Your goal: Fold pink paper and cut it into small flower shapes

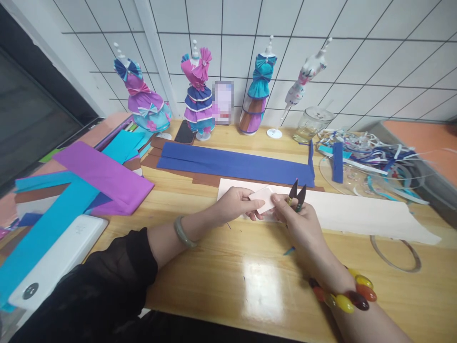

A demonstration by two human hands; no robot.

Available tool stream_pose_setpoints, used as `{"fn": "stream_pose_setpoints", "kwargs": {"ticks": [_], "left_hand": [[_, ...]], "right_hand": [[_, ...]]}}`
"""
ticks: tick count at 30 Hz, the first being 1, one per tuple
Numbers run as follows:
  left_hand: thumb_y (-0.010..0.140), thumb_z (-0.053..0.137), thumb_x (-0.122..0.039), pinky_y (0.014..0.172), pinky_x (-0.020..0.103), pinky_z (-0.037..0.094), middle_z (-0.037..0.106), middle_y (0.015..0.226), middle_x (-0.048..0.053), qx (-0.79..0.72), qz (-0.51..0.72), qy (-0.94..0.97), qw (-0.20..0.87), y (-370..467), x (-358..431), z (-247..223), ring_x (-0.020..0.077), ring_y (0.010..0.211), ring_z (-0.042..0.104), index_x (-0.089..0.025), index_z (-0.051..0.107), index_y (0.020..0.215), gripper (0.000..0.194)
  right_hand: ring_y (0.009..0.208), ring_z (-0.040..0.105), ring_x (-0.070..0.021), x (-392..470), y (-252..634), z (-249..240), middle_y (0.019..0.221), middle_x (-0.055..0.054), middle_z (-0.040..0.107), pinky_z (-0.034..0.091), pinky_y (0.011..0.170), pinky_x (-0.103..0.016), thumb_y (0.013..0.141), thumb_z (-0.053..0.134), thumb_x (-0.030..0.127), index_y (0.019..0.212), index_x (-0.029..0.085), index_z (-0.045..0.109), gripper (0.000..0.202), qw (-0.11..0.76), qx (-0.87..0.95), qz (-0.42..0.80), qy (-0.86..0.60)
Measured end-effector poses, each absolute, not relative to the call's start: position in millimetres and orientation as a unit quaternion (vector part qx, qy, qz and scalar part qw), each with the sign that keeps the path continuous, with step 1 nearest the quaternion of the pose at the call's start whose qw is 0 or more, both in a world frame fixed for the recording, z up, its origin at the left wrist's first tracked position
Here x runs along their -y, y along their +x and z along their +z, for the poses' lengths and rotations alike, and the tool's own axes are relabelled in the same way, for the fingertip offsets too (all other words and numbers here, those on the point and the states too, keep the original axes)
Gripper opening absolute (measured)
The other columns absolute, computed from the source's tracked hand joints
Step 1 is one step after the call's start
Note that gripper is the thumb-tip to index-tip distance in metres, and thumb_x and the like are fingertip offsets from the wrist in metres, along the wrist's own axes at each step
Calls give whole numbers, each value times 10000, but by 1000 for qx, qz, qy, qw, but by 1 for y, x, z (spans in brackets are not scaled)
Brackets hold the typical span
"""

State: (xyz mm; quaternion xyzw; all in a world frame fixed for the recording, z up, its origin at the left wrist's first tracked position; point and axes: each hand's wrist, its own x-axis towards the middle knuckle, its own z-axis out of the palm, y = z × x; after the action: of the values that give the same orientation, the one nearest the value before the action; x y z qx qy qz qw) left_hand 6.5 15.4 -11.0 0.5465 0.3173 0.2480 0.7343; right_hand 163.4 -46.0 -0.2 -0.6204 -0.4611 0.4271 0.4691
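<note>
A small folded piece of pale pink paper (263,199) is held between my two hands, above the table. My left hand (238,205) pinches its left side between thumb and fingers. The right edge of the piece is pinched by my right hand (297,216), which also has dark-bladed scissors (299,194) tucked in it, their blades apart and pointing up. Beneath and behind my hands lies a long pale pink strip (371,214). Beyond that is a wide dark blue strip (232,162) over brown material (207,178).
Four miniature dress forms stand along the tiled wall, one of them near a glass cup (313,125). Purple (103,176) and turquoise strips and a white power bank (60,262) lie left. Scraps (385,157) fill a clear dish at right, behind a ring (396,262).
</note>
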Motion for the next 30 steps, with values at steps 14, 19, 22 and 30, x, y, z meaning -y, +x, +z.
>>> {"fn": "stream_pose_setpoints", "kwargs": {"ticks": [14,19,22,30], "left_hand": [[643,709,-372,638,269,519,681,753,127,-310,243,549,738,4,-15,-9,140,630,634,-54,645,859,389],[641,709,-384,645,276,522,681,742,123,-309,248,543,740,4,-15,-9,147,633,640,-57,646,859,398],[647,703,-389,663,286,522,680,747,129,-313,238,546,740,4,-14,-10,150,644,642,-55,638,901,425],[688,671,-342,614,261,489,654,792,113,-301,252,541,744,4,-17,-9,149,700,619,-73,620,853,320]], "right_hand": [[465,431,-111,45,166,-6,461,28,441,345,468,-244,786,579,466,586,167,580,360,507,414,446,-611],[521,448,-129,46,163,-1,545,3,498,354,493,-252,747,627,455,605,176,566,319,470,469,429,-612],[541,455,-131,47,162,0,566,-2,511,351,507,-250,747,629,448,580,176,548,330,461,470,427,-620],[471,372,-107,45,162,-1,467,36,380,286,464,-247,797,550,496,557,170,542,405,471,443,452,-614]]}}
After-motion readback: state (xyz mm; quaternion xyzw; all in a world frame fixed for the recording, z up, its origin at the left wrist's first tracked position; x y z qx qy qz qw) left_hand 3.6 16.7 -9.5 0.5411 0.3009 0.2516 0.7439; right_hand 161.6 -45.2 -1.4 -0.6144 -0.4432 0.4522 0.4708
